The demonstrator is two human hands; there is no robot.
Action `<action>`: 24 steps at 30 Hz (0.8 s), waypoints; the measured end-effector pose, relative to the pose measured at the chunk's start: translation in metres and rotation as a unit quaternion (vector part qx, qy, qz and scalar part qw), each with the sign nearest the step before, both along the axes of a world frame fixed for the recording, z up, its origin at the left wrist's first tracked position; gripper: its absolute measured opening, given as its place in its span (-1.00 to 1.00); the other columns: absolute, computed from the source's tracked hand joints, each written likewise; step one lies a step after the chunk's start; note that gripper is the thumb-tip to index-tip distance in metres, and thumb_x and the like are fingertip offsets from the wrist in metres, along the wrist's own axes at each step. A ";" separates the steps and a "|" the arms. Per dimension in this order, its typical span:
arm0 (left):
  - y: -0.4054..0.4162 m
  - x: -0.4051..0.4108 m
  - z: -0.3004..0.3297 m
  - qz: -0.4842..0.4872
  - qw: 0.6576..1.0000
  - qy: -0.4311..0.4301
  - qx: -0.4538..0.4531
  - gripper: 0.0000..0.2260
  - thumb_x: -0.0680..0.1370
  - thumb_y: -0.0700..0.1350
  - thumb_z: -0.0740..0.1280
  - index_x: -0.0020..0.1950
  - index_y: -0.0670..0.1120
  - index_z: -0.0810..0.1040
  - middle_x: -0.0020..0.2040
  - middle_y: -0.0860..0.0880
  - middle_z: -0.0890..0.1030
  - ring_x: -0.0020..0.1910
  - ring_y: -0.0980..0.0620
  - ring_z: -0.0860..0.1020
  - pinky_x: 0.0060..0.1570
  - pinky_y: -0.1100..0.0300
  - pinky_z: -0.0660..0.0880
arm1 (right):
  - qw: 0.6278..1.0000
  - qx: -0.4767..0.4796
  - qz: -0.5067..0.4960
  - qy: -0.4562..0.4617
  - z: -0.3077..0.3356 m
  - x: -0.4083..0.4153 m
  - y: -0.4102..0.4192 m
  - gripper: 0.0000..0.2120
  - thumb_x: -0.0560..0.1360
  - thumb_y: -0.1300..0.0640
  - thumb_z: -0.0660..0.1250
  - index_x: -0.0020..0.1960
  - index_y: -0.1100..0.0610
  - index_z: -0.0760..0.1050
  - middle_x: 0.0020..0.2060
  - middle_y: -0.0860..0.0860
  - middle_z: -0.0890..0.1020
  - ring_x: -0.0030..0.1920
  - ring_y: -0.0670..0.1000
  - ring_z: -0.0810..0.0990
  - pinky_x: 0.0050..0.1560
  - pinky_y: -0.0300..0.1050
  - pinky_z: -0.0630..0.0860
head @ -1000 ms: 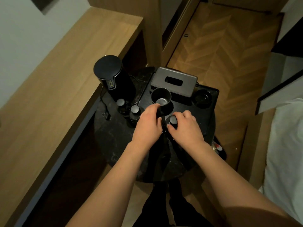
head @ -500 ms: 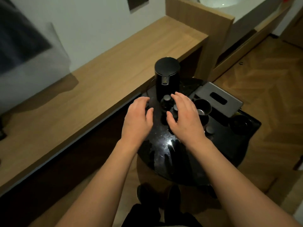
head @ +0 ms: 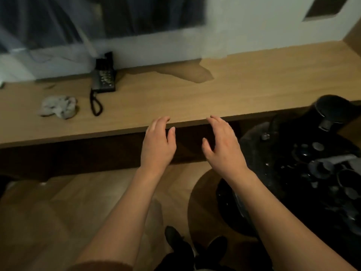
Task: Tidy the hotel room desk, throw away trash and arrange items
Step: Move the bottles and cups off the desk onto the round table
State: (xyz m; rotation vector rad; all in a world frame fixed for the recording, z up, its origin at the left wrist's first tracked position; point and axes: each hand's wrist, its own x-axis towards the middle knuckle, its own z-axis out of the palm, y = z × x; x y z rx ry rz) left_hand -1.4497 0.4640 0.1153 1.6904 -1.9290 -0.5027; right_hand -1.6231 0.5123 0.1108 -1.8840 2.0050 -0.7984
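- Wooden table (head: 234, 90) runs across my view, and both my hands hover at its near edge.
- Left hand (head: 158, 145): grip spread, empty. Right hand (head: 222, 147): the same, ready to reach.
- Crumpled pale wad (head: 58, 106), probably tissue trash through the blur, lies far left, just beside the black phone (head: 103, 79).
- I'd take the wad first.

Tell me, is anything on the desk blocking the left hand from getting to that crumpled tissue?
Nothing visible blocks it. The left hand hangs open at the desk edge, and bare wood lies between it and the crumpled tissue. The telephone sits further back; only its coiled cord hangs near the tissue's right side.
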 end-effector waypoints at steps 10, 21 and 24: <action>-0.002 0.214 0.007 0.191 0.981 0.013 -0.026 -0.65 0.68 -0.07 0.25 0.46 -0.11 0.43 0.38 -0.06 0.51 0.38 0.01 0.46 0.32 0.23 0.34 | 0.981 0.010 0.194 0.015 0.015 0.201 -0.061 -0.43 0.58 0.06 0.31 0.54 0.02 0.20 0.52 -0.05 0.27 0.53 -0.06 0.19 0.54 -0.02 0.18; 0.102 0.404 0.014 0.436 0.897 0.040 -0.065 -0.67 0.66 -0.11 0.28 0.43 -0.12 0.46 0.31 -0.03 0.54 0.29 0.08 0.49 0.33 0.12 0.45 | 0.898 0.010 0.441 0.005 0.020 0.426 -0.053 -0.46 0.60 0.09 0.28 0.54 0.04 0.21 0.52 -0.03 0.26 0.54 -0.07 0.17 0.54 0.02 0.19; 0.132 0.438 0.015 0.489 0.870 0.027 -0.063 -0.68 0.66 -0.13 0.28 0.41 -0.13 0.46 0.30 -0.04 0.54 0.27 0.13 0.46 0.26 0.26 0.36 | 0.868 0.014 0.497 -0.012 0.021 0.477 -0.043 -0.47 0.59 0.13 0.29 0.53 0.06 0.24 0.51 -0.03 0.28 0.53 -0.07 0.18 0.53 -0.06 0.15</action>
